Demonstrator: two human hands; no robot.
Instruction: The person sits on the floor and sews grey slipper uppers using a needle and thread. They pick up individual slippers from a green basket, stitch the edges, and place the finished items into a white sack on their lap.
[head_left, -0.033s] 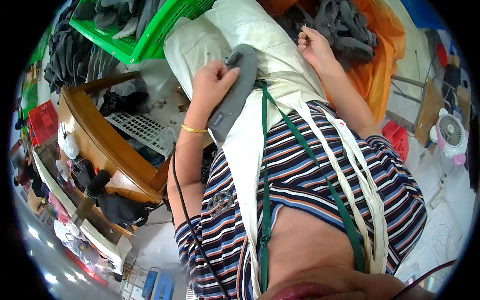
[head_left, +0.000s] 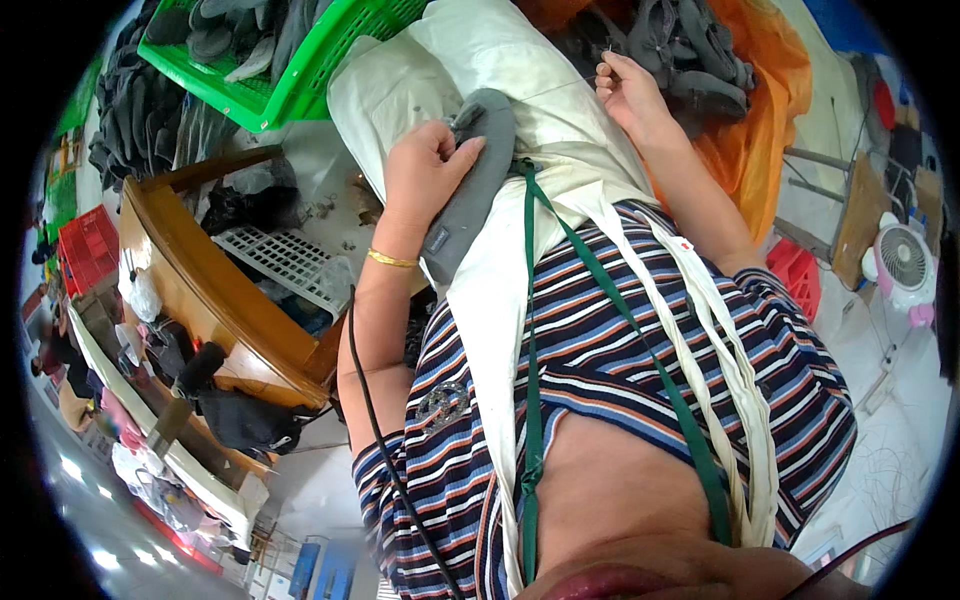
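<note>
On the left of the white apron (head_left: 575,125), the grey shoe (head_left: 475,215) is gripped by the left hand (head_left: 425,172); what seems a needle (head_left: 608,49) is pinched by the right hand (head_left: 630,95), far right. Through a loosened grip, the shoe could be dropped or a finger pricked.

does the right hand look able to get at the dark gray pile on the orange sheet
Likely yes: the right hand appears close beside the dark gray pile and nothing visible blocks the way, though its fingers seem to pinch something thin.
</note>
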